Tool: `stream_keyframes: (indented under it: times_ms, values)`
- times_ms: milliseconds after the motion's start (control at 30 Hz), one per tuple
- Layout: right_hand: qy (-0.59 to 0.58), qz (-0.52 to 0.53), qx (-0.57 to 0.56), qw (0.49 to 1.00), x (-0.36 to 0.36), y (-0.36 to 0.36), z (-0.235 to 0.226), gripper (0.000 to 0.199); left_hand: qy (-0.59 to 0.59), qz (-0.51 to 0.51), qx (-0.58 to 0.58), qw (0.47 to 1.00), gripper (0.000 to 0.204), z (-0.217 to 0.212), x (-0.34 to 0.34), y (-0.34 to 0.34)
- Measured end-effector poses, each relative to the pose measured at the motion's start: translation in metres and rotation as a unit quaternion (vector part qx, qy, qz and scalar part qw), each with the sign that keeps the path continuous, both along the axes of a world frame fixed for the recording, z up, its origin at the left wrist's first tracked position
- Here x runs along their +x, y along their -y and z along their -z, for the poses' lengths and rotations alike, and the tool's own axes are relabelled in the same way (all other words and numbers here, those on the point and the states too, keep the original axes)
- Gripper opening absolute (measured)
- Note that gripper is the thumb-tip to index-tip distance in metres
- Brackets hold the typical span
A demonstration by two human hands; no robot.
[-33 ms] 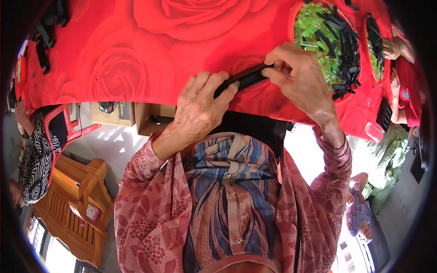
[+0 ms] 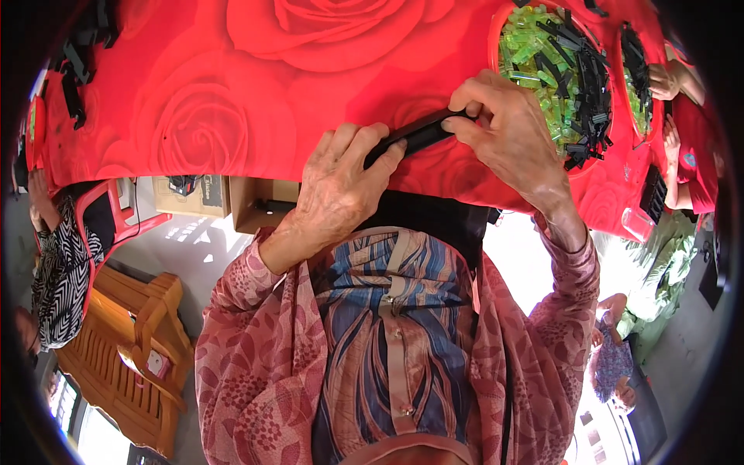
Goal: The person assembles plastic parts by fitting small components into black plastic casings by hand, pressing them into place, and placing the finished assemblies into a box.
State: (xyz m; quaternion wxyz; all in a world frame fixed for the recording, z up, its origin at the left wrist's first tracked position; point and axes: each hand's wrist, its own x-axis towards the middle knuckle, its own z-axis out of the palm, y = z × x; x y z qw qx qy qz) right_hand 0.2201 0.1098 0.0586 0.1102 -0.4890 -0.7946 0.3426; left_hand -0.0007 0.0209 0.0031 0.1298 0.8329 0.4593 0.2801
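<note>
Between my hands, over the near edge of the red table, is a long narrow black plastic piece (image 2: pixel 422 138), tilted up toward the right. My left hand (image 2: pixel 341 174) is closed round its left end, thumb and fingers gripping it. My right hand (image 2: pixel 508 132) pinches the right end between thumb and fingertips; whether a smaller part sits in that pinch is hidden. Just beyond my right hand stands a red-rimmed tray (image 2: pixel 496 39) filled with green-yellow clear plastic pieces (image 2: pixel 535 46) and small black plastic parts (image 2: pixel 593 93).
A rose-printed red cloth (image 2: pixel 310 93) covers the table. Black pieces (image 2: pixel 74 77) lie at the far left. At right, another person's hands (image 2: pixel 668 81) work beside a second tray (image 2: pixel 639 85). An open cardboard box (image 2: pixel 248 209) sits below the table edge, near a wooden bench (image 2: pixel 132 341).
Almost nothing differs. My right hand has shifted very slightly left at the black piece's end; my left hand keeps its grip.
</note>
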Motion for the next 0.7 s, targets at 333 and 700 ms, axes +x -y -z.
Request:
stream_keyframes:
  times_ms: [333,700]
  values:
    - [0.158,-0.010,0.108,0.981,-0.005,0.000,-0.007,0.031,0.000,-0.004,0.014,1.000,0.031,-0.001,0.004,-0.001]
    - [-0.057,0.042,0.226,0.972,-0.006,0.037,-0.004,0.021,-0.004,-0.010,-0.007,1.000,0.037,-0.004,0.003,0.001]
